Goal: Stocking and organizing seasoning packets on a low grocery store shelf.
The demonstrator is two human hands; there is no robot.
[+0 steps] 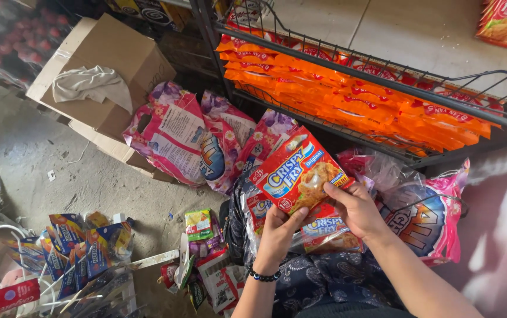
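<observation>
Head view, looking down over both forearms. Held between both hands — a flat red packet of breading mix (299, 171), tilted, long axis running from lower left to upper right, printed face turned up toward the camera. Left hand (278, 232) below the packet's lower edge, thumb up over the face and fingers (295, 219) curled behind, clamped on the bottom margin; a dark bead bracelet (263, 275) around that wrist. Right hand (354, 209) at the lower right corner, fingers (336, 189) pressed together along the packet's right edge, closed on it. Packet thus above and slightly left of both hands, each equally near, the left gripping the short lower end and the right the long side. Directly beneath — more red packets of the same kind (324, 231) stacked inside a clear plastic bag (383, 171), resting on dark patterned fabric (318, 280) over the lap. Behind the held packet, well apart upward, a black wire shelf (442, 100) filled with rows of orange sachets (347, 97). To the left, pink detergent bags (174, 138) leaning against a cardboard box (103, 68) with a pale cloth (91, 85) draped on top. On the concrete floor (23, 147) at lower left, blue-and-yellow sachets (79, 244) in clear wrap, and a small green packet (198, 224) just beside the left forearm.
</observation>
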